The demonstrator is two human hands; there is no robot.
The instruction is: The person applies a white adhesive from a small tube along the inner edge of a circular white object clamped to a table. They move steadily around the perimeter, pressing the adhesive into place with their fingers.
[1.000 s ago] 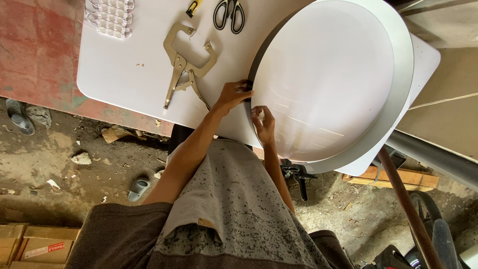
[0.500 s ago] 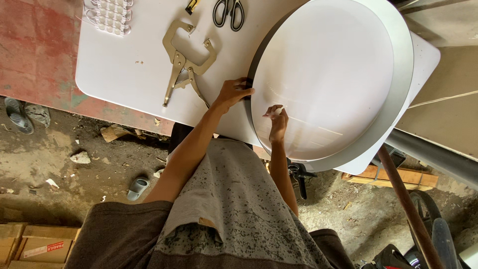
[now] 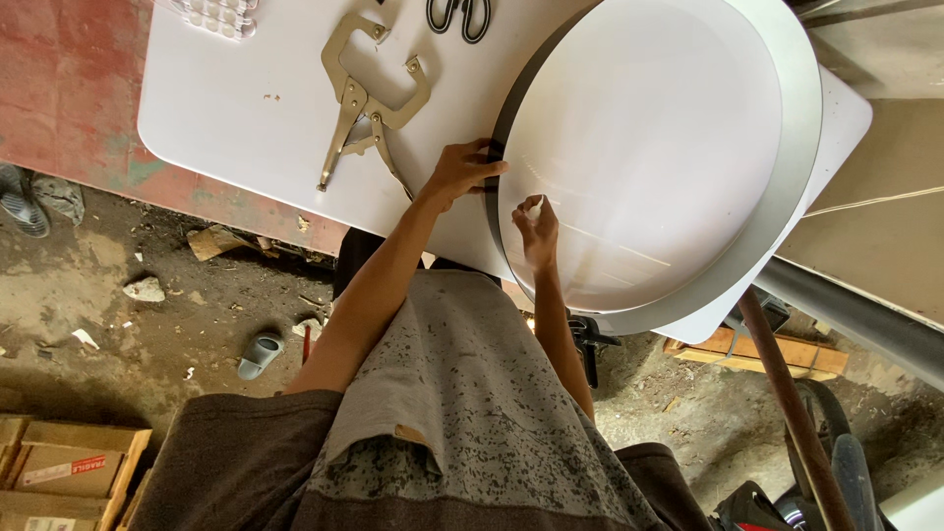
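**2 hands on a round white disc**

2 bare hands work at the near edge of a big round disc [image 3: 649, 147], smooth matte white face w/ a thin dark band round its rim. It lies flat on the right half of the table [image 3: 226, 118], hanging over the table's near and right edges, w/ a wider pale grey ring showing along its right and lower side.

Left hand [image 3: 460, 175]: fingers curled over the dark rim at the disc's left edge, thumb side on the table, gripping the rim. Right hand [image 3: 536, 228]: sits on the white face just inside the rim, fingers pinched narrow on sth small and pale; can't tell what it is. A few faint straight lines cross the face near that hand.

Table: white, smooth, rounded corners, a few crumbs on it. Locking clamp [image 3: 366, 98], bare grey metal, C-shaped jaws, 2 long handles, lies just left of the left hand, not touching it. Scissors [image 3: 459, 15] w/ black loops at the top edge, partly cut off. Clear bumpy plastic tray [image 3: 211, 15] at top left, also cut off.

Room: rough dirty concrete floor, wood chips and scraps, a red-painted patch at left. 1 grey sandal [image 3: 261, 354] below the table, cardboard boxes [image 3: 59, 467] bottom left, a reddish-brown pole [image 3: 787, 403] slanting at right, wooden pallet [image 3: 757, 354] behind it.
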